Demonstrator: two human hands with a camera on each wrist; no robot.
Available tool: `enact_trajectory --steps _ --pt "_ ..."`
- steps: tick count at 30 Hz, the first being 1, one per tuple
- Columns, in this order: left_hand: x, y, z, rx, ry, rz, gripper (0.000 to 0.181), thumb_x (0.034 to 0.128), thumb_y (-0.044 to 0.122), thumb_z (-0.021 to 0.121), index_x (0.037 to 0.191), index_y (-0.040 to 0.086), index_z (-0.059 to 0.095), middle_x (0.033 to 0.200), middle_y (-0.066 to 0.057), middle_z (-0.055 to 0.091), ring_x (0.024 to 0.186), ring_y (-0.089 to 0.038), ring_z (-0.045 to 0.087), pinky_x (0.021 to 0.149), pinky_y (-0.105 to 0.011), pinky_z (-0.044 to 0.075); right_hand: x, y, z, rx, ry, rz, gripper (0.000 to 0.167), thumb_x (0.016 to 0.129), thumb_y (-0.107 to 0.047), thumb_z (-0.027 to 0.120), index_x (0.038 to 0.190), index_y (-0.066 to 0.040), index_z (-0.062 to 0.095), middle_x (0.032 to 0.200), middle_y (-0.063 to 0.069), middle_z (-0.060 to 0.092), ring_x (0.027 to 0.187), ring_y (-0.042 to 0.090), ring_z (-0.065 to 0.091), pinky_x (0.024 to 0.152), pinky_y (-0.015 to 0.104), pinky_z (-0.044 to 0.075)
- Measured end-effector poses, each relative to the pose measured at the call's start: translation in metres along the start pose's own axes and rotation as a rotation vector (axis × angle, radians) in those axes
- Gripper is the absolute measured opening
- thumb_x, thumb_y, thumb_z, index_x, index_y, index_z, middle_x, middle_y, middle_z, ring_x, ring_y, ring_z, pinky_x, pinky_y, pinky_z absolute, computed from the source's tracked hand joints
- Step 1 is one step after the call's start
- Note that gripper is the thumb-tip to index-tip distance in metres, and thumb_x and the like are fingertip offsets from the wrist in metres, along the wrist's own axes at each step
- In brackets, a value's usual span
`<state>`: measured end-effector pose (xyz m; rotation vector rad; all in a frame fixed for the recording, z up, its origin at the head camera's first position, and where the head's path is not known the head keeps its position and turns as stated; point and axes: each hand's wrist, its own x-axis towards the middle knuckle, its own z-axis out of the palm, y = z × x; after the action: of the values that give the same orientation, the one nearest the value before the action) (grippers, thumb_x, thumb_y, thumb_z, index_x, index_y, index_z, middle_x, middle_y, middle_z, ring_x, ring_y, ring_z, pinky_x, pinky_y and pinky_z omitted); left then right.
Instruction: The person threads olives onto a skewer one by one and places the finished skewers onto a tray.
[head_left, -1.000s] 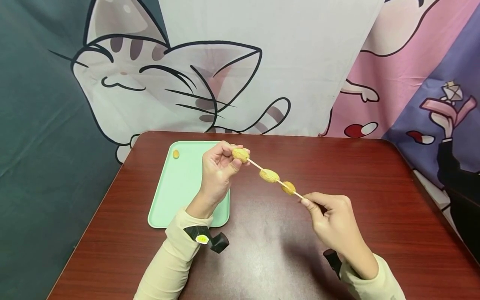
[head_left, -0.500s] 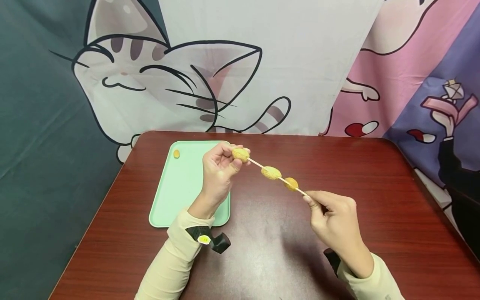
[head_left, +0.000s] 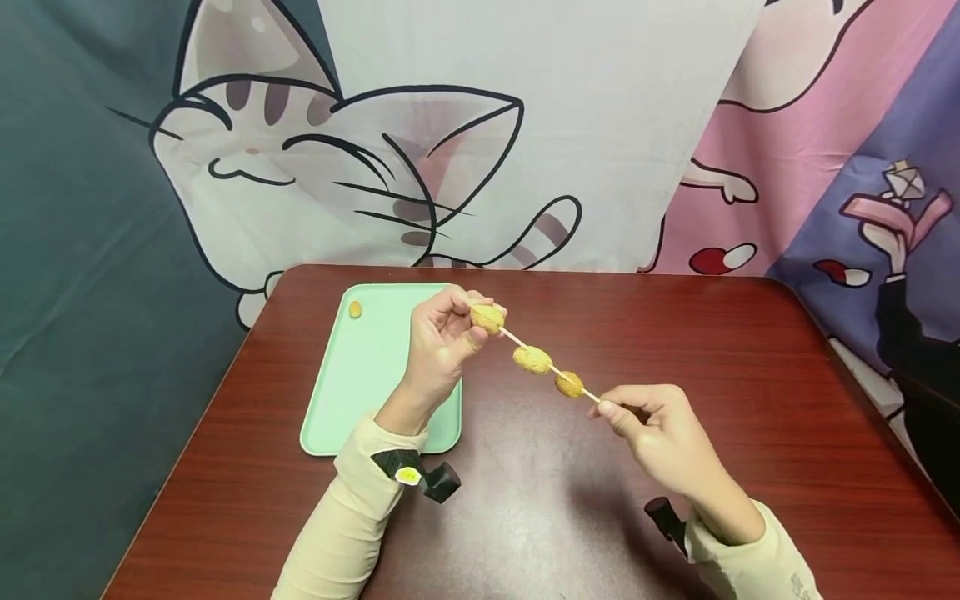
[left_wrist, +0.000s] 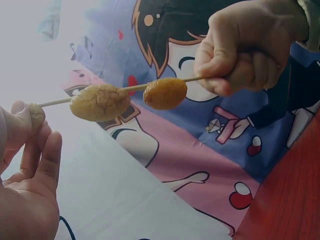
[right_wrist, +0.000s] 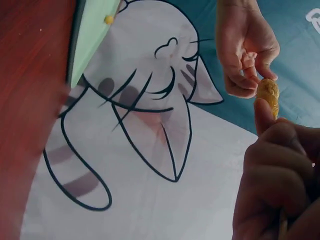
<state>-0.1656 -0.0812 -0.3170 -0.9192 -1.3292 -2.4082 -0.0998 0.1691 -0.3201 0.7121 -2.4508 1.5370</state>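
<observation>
In the head view my left hand (head_left: 438, 350) pinches an oval yellow piece (head_left: 487, 318) at the upper end of a thin wooden skewer (head_left: 513, 337). Lower on the same skewer sit a wrinkled, potato-like middle piece (head_left: 532, 359) and a smaller, rounder one (head_left: 569, 384). My right hand (head_left: 667, 433) grips the skewer's lower end between thumb and forefinger. The skewer slants down to the right above the table. From the left wrist, the middle piece (left_wrist: 101, 102) shows a cracked skin, apart from the smoother one (left_wrist: 165, 93). The right wrist view shows the pieces lined up end-on.
A mint-green tray (head_left: 352, 392) lies on the brown table (head_left: 525, 517), partly behind my left forearm. One small yellow piece (head_left: 355, 309) is in its far left corner. Cartoon-printed cloth (head_left: 600, 125) hangs behind the table.
My right hand rises slightly, then shifts down and left with the skewer's lower end. The lower two pieces move with it. My left hand moves slightly right, keeping its pinch.
</observation>
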Motion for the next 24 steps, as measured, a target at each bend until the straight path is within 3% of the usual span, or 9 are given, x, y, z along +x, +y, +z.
enact_trajectory --steps 3,7,13,19,24 --pt "-0.001 -0.001 0.001 -0.004 0.016 0.0 0.025 0.078 0.028 0.082 0.089 0.014 0.064 0.093 0.001 0.07 0.089 -0.01 0.068 0.076 -0.02 0.059 0.001 0.002 0.003 -0.11 0.074 -0.049 0.024 0.082 0.013 0.07 0.078 -0.01 0.074 0.056 -0.011 0.044 0.048 -0.002 0.032 0.034 0.02 0.027" --pt "-0.001 -0.003 0.003 0.001 0.05 0.001 0.026 0.0785 0.028 0.082 0.087 0.013 0.062 0.092 0.0 0.071 0.088 -0.01 0.068 0.075 -0.021 0.06 0.003 0.006 0.008 -0.28 0.19 -0.179 0.024 0.076 0.013 0.074 0.075 -0.01 0.075 0.056 -0.012 0.05 0.047 -0.005 0.032 0.036 0.013 0.026" --pt "-0.004 -0.008 0.004 0.018 0.09 -0.024 0.026 0.078 0.03 0.082 0.089 0.013 0.064 0.092 0.001 0.069 0.085 -0.009 0.068 0.073 -0.021 0.06 0.003 0.009 0.012 -0.404 0.319 -0.302 0.014 0.074 0.01 0.073 0.074 -0.004 0.075 0.062 -0.001 0.064 0.049 0.0 0.039 0.041 0.014 0.032" --pt "-0.005 -0.01 0.005 0.03 0.101 -0.021 0.026 0.0793 0.03 0.082 0.089 0.014 0.064 0.094 0.002 0.068 0.082 -0.008 0.068 0.072 -0.019 0.059 0.005 0.008 0.013 -0.384 0.322 -0.301 0.016 0.073 0.011 0.073 0.074 -0.005 0.074 0.059 -0.003 0.061 0.048 0.0 0.037 0.04 0.014 0.029" --pt "-0.004 -0.009 0.004 0.031 0.092 -0.02 0.026 0.0792 0.03 0.082 0.089 0.014 0.065 0.092 0.002 0.07 0.082 -0.008 0.068 0.072 -0.019 0.059 0.005 0.007 0.013 -0.319 0.247 -0.255 0.023 0.073 0.013 0.075 0.072 -0.009 0.073 0.056 -0.01 0.052 0.047 -0.004 0.033 0.039 0.011 0.027"
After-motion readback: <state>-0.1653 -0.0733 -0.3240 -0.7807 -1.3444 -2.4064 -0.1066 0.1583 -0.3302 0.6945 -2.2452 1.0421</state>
